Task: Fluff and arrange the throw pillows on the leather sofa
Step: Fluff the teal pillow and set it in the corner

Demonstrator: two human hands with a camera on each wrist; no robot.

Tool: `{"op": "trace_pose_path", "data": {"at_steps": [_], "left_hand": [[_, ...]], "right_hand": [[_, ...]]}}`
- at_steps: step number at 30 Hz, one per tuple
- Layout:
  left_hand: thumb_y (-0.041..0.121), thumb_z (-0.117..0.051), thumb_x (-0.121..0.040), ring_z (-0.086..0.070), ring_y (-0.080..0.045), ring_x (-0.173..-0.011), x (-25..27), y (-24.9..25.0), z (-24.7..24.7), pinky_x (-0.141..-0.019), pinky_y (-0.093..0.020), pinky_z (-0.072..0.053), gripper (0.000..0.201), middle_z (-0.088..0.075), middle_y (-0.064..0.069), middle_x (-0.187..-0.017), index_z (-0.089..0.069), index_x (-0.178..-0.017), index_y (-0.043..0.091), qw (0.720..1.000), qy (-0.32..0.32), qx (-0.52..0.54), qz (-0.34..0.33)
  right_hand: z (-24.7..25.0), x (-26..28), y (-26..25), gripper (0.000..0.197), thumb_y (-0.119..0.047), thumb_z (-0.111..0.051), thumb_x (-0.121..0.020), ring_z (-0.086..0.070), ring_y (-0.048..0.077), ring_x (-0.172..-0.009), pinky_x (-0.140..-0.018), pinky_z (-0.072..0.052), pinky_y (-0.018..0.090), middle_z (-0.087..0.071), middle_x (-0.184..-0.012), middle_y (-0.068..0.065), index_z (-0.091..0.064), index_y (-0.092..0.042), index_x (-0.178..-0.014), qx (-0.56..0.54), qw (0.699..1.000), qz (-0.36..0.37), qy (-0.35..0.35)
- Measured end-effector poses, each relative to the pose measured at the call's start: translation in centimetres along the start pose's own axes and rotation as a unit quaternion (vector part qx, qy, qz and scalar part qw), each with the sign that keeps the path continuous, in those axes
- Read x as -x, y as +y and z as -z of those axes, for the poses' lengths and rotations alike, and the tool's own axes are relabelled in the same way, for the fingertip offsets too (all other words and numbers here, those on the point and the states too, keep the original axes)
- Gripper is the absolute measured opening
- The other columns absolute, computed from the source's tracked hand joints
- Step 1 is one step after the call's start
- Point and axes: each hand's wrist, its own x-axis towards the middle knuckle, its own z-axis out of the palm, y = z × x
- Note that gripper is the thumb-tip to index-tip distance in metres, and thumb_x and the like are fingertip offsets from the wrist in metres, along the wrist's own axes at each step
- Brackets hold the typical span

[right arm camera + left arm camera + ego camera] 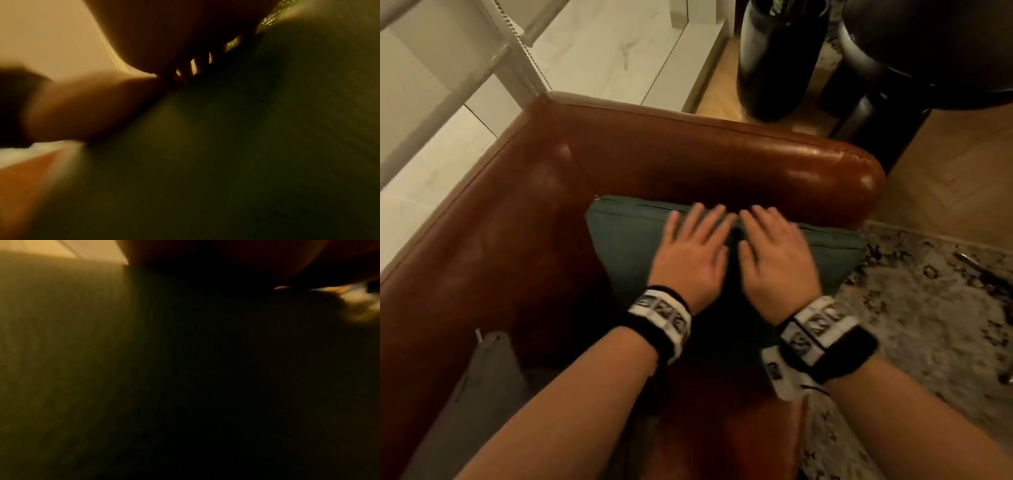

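A dark green throw pillow (pixel 619 240) leans against the arm of the brown leather sofa (pixel 688 154) in the head view. My left hand (pixel 695 240) and my right hand (pixel 774 243) lie side by side on its top, fingers straight and spread, pressing flat on the fabric. A grey pillow (pixel 482 387) stands at the lower left against the sofa back. Both wrist views are dark and blurred, filled by the green pillow (pixel 61 337) fabric; the right wrist view shows the pillow (pixel 267 129) under my right hand's fingers (pixel 197 65).
Past the sofa arm stand a tall black vase (pixel 777 58) and a dark round table base (pixel 876 113) on the wood floor. A patterned rug (pixel 928 308) lies to the right. A white wall and window sill (pixel 602 51) run behind the sofa.
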Motion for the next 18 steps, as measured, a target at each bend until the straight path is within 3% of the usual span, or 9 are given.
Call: {"op": "trace_pose_path", "data": {"at_steps": [2, 4, 8, 11, 12, 14, 16, 18], "left_hand": [[0.043, -0.016, -0.098, -0.018, -0.022, -0.15, -1.1, 0.6, -1.1, -0.12, -0.053, -0.006, 0.057, -0.027, 0.009, -0.16, -0.024, -0.153, 0.032, 0.997, -0.071, -0.029, -0.021], [0.043, -0.019, -0.098, -0.023, -0.024, -0.148, -1.6, -1.8, -1.4, -0.121, -0.051, -0.01, 0.055, -0.034, 0.008, -0.157, -0.029, -0.152, 0.035, 0.996, -0.062, -0.061, -0.004], [0.043, -0.017, -0.098, -0.021, -0.026, -0.148, -0.5, -8.0, 0.0, -0.121, -0.053, -0.006, 0.054, -0.032, 0.008, -0.158, -0.029, -0.15, 0.039, 0.988, -0.07, -0.08, 0.112], [0.044, -0.016, -0.099, -0.013, -0.028, -0.15, -0.6, -8.6, 1.3, -0.12, -0.056, 0.0, 0.055, -0.027, 0.006, -0.16, -0.026, -0.152, 0.034, 0.974, -0.074, -0.088, 0.194], [0.043, -0.018, -0.099, -0.013, -0.03, -0.15, -0.9, -7.3, 1.5, -0.12, -0.056, -0.002, 0.056, -0.027, 0.004, -0.16, -0.028, -0.152, 0.031, 0.978, -0.06, -0.09, 0.18], [0.041, -0.022, -0.098, -0.019, -0.029, -0.149, -1.7, -3.2, 0.8, -0.12, -0.054, -0.006, 0.056, -0.032, 0.005, -0.158, -0.031, -0.151, 0.029, 0.994, -0.027, -0.067, 0.083], [0.04, -0.021, -0.099, -0.022, -0.022, -0.149, -2.2, -0.1, -0.2, -0.121, -0.048, -0.008, 0.054, -0.033, 0.008, -0.158, -0.027, -0.153, 0.032, 0.997, -0.057, -0.045, -0.016], [0.041, -0.018, -0.099, -0.024, -0.021, -0.148, -2.5, -1.5, -0.1, -0.122, -0.044, -0.01, 0.055, -0.034, 0.008, -0.157, -0.029, -0.152, 0.033, 0.995, -0.081, -0.05, -0.006]], "right_hand": [[-2.4, -0.6, -0.8, 0.055, -0.041, -0.021, -0.102, -0.016, 0.017, -0.149, -0.122, -0.008, 0.041, -0.025, -0.16, -0.003, -0.024, -0.023, -0.154, 0.048, 0.995, -0.021, -0.08], [-2.9, -0.8, 1.7, 0.055, -0.045, -0.016, -0.102, -0.016, 0.018, -0.149, -0.122, -0.006, 0.04, -0.027, -0.16, -0.005, -0.026, -0.027, -0.153, 0.097, 0.991, -0.034, -0.082], [-1.1, 0.6, 6.5, 0.058, -0.046, -0.007, -0.101, -0.01, 0.018, -0.15, -0.122, -0.001, 0.041, -0.021, -0.162, -0.008, -0.02, -0.029, -0.155, 0.144, 0.98, -0.084, -0.104], [0.4, 0.5, 5.7, 0.058, -0.044, -0.01, -0.101, -0.008, 0.02, -0.151, -0.121, 0.001, 0.045, -0.019, -0.162, -0.007, -0.02, -0.026, -0.155, 0.145, 0.974, -0.138, -0.105], [0.5, 0.0, 4.1, 0.057, -0.043, -0.013, -0.101, -0.009, 0.021, -0.151, -0.121, 0.001, 0.046, -0.019, -0.162, -0.006, -0.021, -0.025, -0.154, 0.129, 0.978, -0.135, -0.098], [-0.5, -1.0, 0.7, 0.057, -0.041, -0.015, -0.101, -0.014, 0.021, -0.15, -0.121, -0.004, 0.046, -0.022, -0.161, -0.006, -0.023, -0.023, -0.154, 0.095, 0.988, -0.086, -0.092], [-1.9, -1.3, -1.1, 0.056, -0.04, -0.014, -0.101, -0.012, 0.019, -0.15, -0.121, -0.003, 0.045, -0.018, -0.162, -0.007, -0.019, -0.025, -0.155, 0.079, 0.989, -0.04, -0.116], [-2.3, -1.3, 0.6, 0.055, -0.043, -0.014, -0.102, -0.009, 0.017, -0.15, -0.122, -0.002, 0.043, -0.017, -0.162, -0.008, -0.018, -0.029, -0.155, 0.095, 0.988, -0.032, -0.118]]}}
